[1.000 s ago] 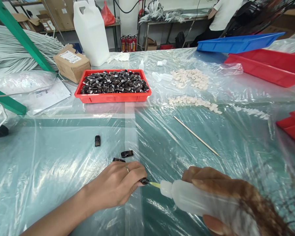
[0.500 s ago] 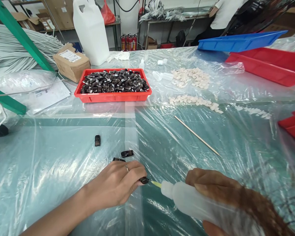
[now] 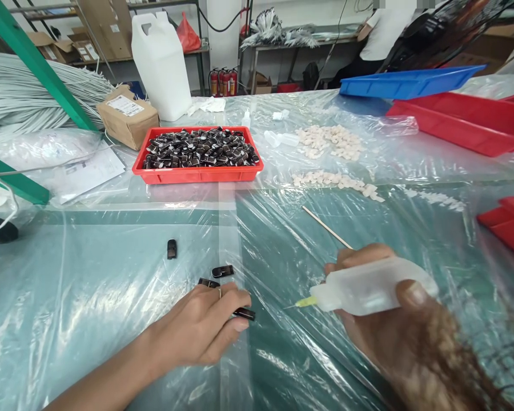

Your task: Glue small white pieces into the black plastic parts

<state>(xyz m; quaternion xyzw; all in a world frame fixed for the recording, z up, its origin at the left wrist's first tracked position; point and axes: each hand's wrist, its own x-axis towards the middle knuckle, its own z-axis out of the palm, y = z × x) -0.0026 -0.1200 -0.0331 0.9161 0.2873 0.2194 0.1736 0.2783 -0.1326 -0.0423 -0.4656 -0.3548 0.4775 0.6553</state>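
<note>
My left hand (image 3: pixel 201 328) is low over the plastic-covered table, closed on a small black pod (image 3: pixel 245 314) between thumb and fingers; its far end sticks out to the right. My right hand (image 3: pixel 381 337) is wrapped round a translucent squeeze bottle (image 3: pixel 368 285), tilted with its yellow needle tip (image 3: pixel 306 301) pointing left, apart from the pod. Close to my left fingers lie two more black pods, one (image 3: pixel 208 282) partly behind the hand and another (image 3: pixel 223 271) just beyond. A further pod (image 3: pixel 172 249) lies to the left.
A red tray (image 3: pixel 197 176) full of black pods stands at the back, beside a cardboard box (image 3: pixel 128 117) and a white jug (image 3: pixel 160 68). Pale small pieces (image 3: pixel 332 141) lie right of it, and a thin stick (image 3: pixel 325 226) nearer. Red trays (image 3: pixel 462 128) and a blue tray (image 3: pixel 411 84) stand right.
My right hand has drawn the bottle back and to the right, taking the needle away from the pod. The pod in my left hand has turned and shows more of its length.
</note>
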